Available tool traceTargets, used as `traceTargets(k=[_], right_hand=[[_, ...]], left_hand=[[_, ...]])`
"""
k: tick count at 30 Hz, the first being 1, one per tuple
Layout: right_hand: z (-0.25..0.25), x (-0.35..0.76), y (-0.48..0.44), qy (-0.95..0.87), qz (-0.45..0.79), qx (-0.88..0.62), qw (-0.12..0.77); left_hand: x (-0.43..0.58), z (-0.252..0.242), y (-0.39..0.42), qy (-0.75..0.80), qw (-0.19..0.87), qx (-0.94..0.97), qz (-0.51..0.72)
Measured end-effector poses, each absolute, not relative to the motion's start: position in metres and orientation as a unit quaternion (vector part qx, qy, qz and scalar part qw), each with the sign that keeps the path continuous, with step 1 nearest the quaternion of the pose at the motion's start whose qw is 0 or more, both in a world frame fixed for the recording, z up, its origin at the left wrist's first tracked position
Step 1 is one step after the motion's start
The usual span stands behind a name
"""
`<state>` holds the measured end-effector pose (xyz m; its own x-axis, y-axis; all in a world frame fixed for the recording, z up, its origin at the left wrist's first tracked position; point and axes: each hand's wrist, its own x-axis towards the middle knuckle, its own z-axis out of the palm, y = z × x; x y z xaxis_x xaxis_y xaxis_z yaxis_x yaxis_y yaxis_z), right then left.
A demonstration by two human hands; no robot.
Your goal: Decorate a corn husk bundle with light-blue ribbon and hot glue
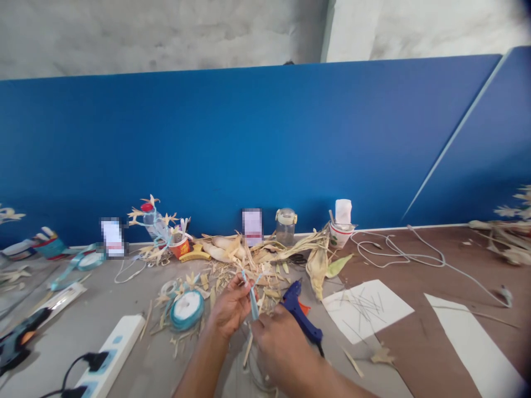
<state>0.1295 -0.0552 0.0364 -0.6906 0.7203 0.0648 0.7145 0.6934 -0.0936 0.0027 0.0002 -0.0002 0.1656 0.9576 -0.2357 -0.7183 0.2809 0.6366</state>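
Two bare hands work low in the middle of the view, above a grey-brown table (166,365). The left hand (232,307) pinches a thin stem with light-blue wrapping between thumb and fingertips. From there a light-blue ribbon (254,305) runs down to the right hand (286,345), which is closed on its lower end, fingers curled and the back of the hand toward the viewer. The ribbon is in the air between the two hands.

At the near left lies a white power strip (120,342) with black plugs (97,361) in it; farther left is a black glue gun (25,337). Just beyond the right hand, a blue glue gun (298,312) with an orange trigger lies on its side. To its right, a white paper sheet (360,326) carries scattered thin dark sticks or wires; a second white sheet (473,354) lies farther right. Left of the hands is a spool of blue ribbon (186,309).

Past the hands spreads a heap of dry, straw-coloured husks (224,249). Along the back stand a red-capped bottle (153,221) with flower stems before it, a red paper cup (180,247), a phone (252,226) with a blurred screen, a lidded clear jar (285,228) and a white cup (341,236). A white cable (415,257) loops at right. Behind rises a blue partition (249,143), then a grey wall (166,33).
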Motion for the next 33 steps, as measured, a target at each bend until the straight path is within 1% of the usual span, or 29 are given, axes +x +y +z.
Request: traceTargets(k=[3, 6, 7, 9, 13, 15, 17, 22, 26, 33], right_hand=[[0.030, 0.128, -0.053, -0.914, 0.052, -0.401, 0.037], [0.037, 0.139, -0.050, -0.887, 0.140, -0.439, 0.024], [0.043, 0.145, -0.049, -0.871, 0.178, -0.457, 0.039], [0.056, 0.160, -0.044, -0.852, 0.238, -0.456, 0.102], [0.070, 0.176, -0.026, -0.781, 0.270, -0.467, 0.316], [0.064, 0.171, -0.017, -0.753, 0.291, -0.463, 0.366], [0.052, 0.160, -0.010, -0.736, 0.334, -0.458, 0.370], [0.022, 0.126, -0.003, -0.656, 0.420, -0.470, 0.415], [0.011, 0.115, 0.002, -0.601, 0.445, -0.489, 0.449], [0.001, 0.112, 0.008, -0.601, 0.486, -0.438, 0.460]], left_hand=[[0.003, 0.001, 0.000, 0.317, 0.730, 0.208, 0.568], [0.002, 0.005, 0.001, 0.330, 0.711, 0.237, 0.575], [0.002, 0.006, 0.001, 0.336, 0.704, 0.245, 0.576], [0.001, 0.008, 0.002, 0.349, 0.693, 0.254, 0.578], [0.001, 0.008, 0.002, 0.363, 0.676, 0.265, 0.584], [0.002, 0.008, 0.002, 0.363, 0.668, 0.273, 0.590], [0.002, 0.008, 0.002, 0.362, 0.658, 0.281, 0.598], [0.004, 0.009, 0.002, 0.382, 0.617, 0.300, 0.619], [0.007, 0.009, 0.001, 0.386, 0.595, 0.299, 0.639], [0.007, 0.011, -0.001, 0.366, 0.639, 0.268, 0.621]])
